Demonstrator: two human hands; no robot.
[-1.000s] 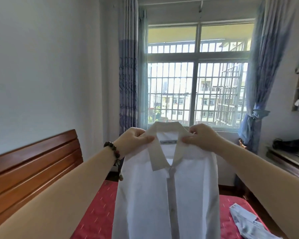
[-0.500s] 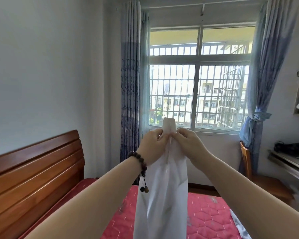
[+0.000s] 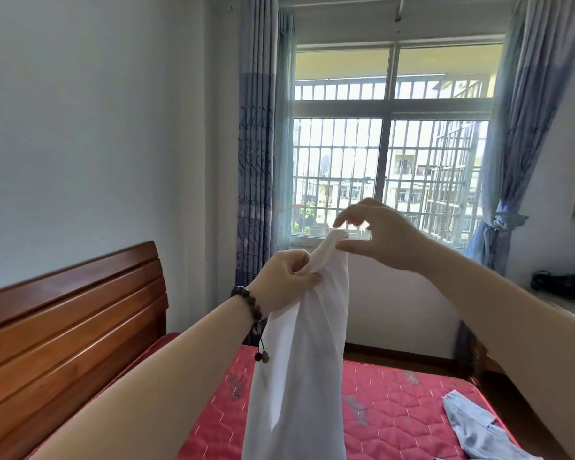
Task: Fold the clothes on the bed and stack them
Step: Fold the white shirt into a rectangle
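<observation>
A white collared shirt [image 3: 299, 366] hangs folded lengthwise into a narrow strip above the bed. My left hand [image 3: 286, 280], with a bead bracelet at the wrist, grips the shirt just below its collar. My right hand [image 3: 382, 237] hovers at the collar's top with fingers spread and relaxed, its thumb near the fabric. The shirt's lower part runs out of the frame's bottom. A light grey-blue garment [image 3: 475, 426] lies crumpled on the red quilted mattress [image 3: 389, 416] at the lower right.
A wooden headboard [image 3: 63, 327] stands at the left against the wall. A barred window with blue curtains [image 3: 256, 161] faces me. A desk [image 3: 571, 303] with a dark object and a wall shelf sit at the right.
The shirt, first held spread open by both shoulders, was brought together into a narrow strip. My right hand has now let go and lifted above the collar, while my left hand holds it alone.
</observation>
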